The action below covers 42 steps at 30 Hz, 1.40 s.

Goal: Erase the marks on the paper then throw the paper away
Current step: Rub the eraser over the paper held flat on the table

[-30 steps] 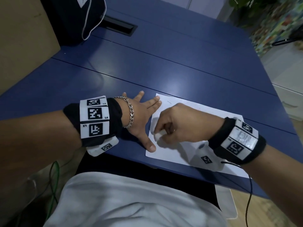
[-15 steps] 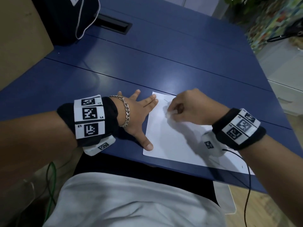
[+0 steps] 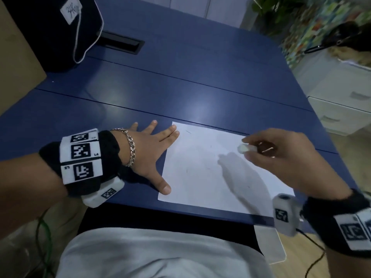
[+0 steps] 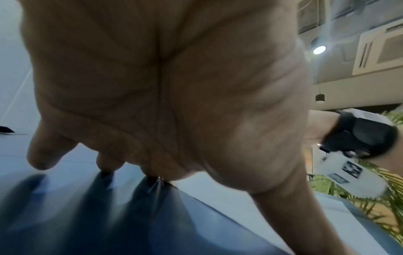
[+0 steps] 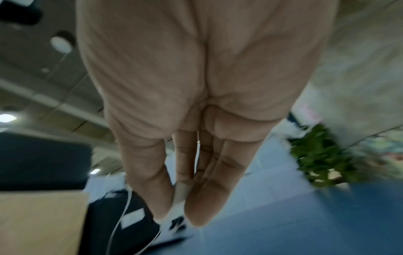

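Note:
A white sheet of paper [image 3: 202, 171] lies flat near the front edge of the blue table [image 3: 180, 81], with a few faint pencil marks on it. My left hand [image 3: 152, 155] lies flat with spread fingers; its thumb and fingertips press the paper's left edge. My right hand [image 3: 281, 155] is lifted above the paper's right part and pinches a small white eraser [image 3: 246, 148] between thumb and fingers. In the right wrist view the eraser [image 5: 180, 193] shows between the thumb and fingers.
A dark bag [image 3: 52, 31] with a white cord stands at the table's far left beside a cardboard box [image 3: 16, 63]. A black cable slot [image 3: 120, 43] is set into the tabletop. White drawers [image 3: 341, 109] stand to the right.
My right hand has lifted the eraser off the paper's upper left area and moved right, above the sheet. The left hand stays pressed on the left edge.

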Tool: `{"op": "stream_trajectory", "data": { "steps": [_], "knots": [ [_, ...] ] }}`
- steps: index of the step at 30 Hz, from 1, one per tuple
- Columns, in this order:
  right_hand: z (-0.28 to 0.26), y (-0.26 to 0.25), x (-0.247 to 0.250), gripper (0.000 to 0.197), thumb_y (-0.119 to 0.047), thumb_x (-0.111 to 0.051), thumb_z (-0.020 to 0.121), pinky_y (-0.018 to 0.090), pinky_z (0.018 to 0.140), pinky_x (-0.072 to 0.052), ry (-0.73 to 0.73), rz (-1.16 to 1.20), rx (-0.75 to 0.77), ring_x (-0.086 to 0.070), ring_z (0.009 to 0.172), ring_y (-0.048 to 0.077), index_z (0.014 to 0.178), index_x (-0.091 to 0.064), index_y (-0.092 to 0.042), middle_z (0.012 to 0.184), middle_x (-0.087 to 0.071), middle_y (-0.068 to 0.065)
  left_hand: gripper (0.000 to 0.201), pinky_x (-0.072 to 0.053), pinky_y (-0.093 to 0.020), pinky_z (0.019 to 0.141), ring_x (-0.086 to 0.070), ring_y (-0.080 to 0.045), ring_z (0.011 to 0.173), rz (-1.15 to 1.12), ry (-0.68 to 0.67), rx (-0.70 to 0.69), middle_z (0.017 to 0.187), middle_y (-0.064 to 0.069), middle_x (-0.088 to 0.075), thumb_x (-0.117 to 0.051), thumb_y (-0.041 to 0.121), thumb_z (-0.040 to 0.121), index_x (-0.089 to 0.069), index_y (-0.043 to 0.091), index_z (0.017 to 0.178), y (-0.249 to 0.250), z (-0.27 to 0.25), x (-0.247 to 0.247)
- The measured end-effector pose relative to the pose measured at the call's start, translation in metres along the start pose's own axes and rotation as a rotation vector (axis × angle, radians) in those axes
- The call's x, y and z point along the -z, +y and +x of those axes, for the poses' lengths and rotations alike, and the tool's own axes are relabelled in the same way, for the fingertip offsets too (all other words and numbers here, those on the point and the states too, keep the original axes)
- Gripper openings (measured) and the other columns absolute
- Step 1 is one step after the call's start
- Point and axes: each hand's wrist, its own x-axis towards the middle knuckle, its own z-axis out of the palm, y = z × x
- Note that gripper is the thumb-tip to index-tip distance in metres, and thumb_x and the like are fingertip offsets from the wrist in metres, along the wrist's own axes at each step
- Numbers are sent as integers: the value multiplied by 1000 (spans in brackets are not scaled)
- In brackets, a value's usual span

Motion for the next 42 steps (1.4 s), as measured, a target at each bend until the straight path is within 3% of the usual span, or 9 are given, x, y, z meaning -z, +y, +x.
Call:
{"op": "stream_trajectory", "data": {
  "steps": [7, 13, 19, 23, 26, 30, 33, 36, 42],
  "knots": [
    [-87, 38, -3, 19, -33, -83, 84, 33, 76, -61, 109, 150, -310, -73, 83, -1, 101, -77, -40, 91, -76, -22, 127, 3, -52, 129, 33, -22, 154, 32, 94, -172, 163, 11, 42, -68, 80, 78, 22, 43, 160, -4, -16, 16],
    [-107, 43, -10, 17, -34, -81, 86, 21, 73, -56, -33, 0, -283, -70, 85, -4, 98, -75, -44, 92, -72, -28, 96, 6, -50, 129, 28, -19, 156, 143, 154, -227, 166, 9, 38, -28, 86, 93, 21, 40, 162, 30, -10, -13],
    [-97, 26, -48, 4, -34, -70, 91, 19, 72, -49, -49, -54, -124, -63, 84, 0, 92, -72, -37, 88, -66, -18, 90, -8, -38, 129, -11, -21, 158, 182, 225, -171, 174, 5, -2, 10, 76, 83, 4, 40, 165, 38, -18, -9],
    [-77, 33, -46, 11, -26, -64, 94, 26, 72, -52, -50, -137, -126, -60, 80, 4, 89, -72, -32, 87, -63, -14, 75, -37, -34, 108, -46, -15, 119, 272, 295, -156, 128, 13, -46, -7, 79, 85, -45, 39, 136, 49, -26, 7],
    [-63, 30, -31, 14, -23, -61, 95, 28, 74, -54, -129, -198, -123, -59, 84, 3, 93, -73, -29, 89, -62, -14, 68, -44, -39, 104, -51, -17, 121, 130, 317, -199, 131, 12, -49, -43, 83, 87, -44, 38, 138, 56, -11, 24],
    [-28, 13, -16, 14, -24, -62, 95, 22, 71, -52, -71, -159, -26, -60, 80, 3, 91, -74, -29, 85, -66, -14, 112, -30, -48, 123, -20, -27, 158, 25, 261, -183, 173, 4, -15, -63, 83, 79, -12, 33, 165, 66, 23, 42],
    [8, 10, -25, 10, -22, -64, 93, 29, 71, -51, -101, -229, 5, -59, 81, 12, 90, -73, -24, 85, -67, -11, 126, -19, -58, 126, 1, -37, 161, 27, 152, -148, 175, 6, 11, -65, 87, 73, 8, 40, 165, 80, 35, 43],
    [24, 5, -40, 9, -22, -61, 93, 30, 70, -41, -169, -334, -13, -55, 84, 19, 86, -65, -20, 86, -59, -7, 135, -18, -66, 123, 3, -41, 160, 44, 107, -134, 174, 6, 17, -67, 91, 65, 13, 44, 163, 81, 44, 35],
    [15, -10, -51, 17, -23, -58, 91, 39, 71, -52, -338, -376, 73, -57, 76, 24, 74, -59, -20, 81, -57, -1, 140, -13, -74, 120, 7, -38, 160, 62, 92, -110, 172, 9, 23, -70, 92, 60, 18, 47, 160, 82, 44, 32]
  ]
}}
